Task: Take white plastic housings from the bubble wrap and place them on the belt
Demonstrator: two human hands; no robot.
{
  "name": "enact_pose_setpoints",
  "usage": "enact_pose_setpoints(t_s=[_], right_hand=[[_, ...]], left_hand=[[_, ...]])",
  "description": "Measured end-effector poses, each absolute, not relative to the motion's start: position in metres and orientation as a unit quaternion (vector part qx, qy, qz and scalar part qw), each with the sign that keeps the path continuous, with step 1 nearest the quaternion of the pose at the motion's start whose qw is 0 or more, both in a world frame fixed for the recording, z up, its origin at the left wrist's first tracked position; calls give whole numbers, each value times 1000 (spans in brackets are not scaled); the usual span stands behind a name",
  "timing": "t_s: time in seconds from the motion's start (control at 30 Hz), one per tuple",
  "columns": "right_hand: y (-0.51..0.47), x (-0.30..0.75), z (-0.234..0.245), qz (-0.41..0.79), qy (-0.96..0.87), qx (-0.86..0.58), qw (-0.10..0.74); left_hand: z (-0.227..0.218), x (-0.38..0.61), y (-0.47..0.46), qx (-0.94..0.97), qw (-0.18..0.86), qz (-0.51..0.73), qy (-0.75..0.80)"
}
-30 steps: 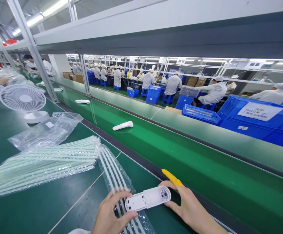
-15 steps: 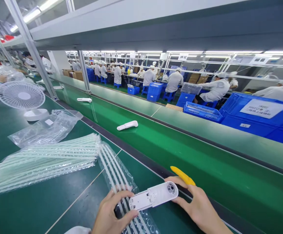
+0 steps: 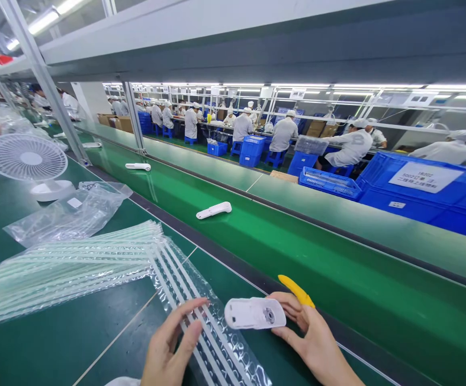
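My right hand [image 3: 311, 338], with a yellow cot on its index finger [image 3: 296, 290], holds a white plastic housing [image 3: 255, 313] above the green bench, its open inner side toward me. My left hand [image 3: 171, 346] is off the housing, fingers spread, hovering over a bubble-wrap bag with white strips [image 3: 204, 321] that lies flat beneath both hands.
A pile of bubble-wrap bags [image 3: 68, 265] and clear plastic bags [image 3: 68, 212] lie to the left, beside a white desk fan [image 3: 26, 161]. White housings [image 3: 213, 210] ride the green conveyor belt [image 3: 297, 252]. Blue crates [image 3: 426, 193] and seated workers are beyond it.
My left hand let go of the housing and opened. My right hand turned the housing and now holds it alone. The housings on the belt drifted to the right.
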State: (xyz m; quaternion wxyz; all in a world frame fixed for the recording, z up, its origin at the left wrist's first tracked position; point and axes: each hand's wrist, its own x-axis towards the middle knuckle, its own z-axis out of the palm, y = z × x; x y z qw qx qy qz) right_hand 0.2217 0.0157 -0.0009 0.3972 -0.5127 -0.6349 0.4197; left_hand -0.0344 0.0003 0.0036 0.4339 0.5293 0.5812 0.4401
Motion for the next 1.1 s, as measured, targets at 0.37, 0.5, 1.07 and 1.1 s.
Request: enact_pose_setpoints(t_s=[0.37, 0.5, 1.07, 1.1], right_hand=[[10, 215, -1, 353, -669, -564, 331], [10, 216, -5, 354, -663, -580, 315], [7, 215, -7, 259, -734, -548, 307], [9, 216, -5, 239, -737, -551, 309]], left_hand=[[10, -39, 6, 443, 470, 424, 635], [10, -39, 6, 437, 473, 418, 641], [1, -42, 9, 462, 439, 424, 644], [0, -41, 9, 468, 437, 426, 639]])
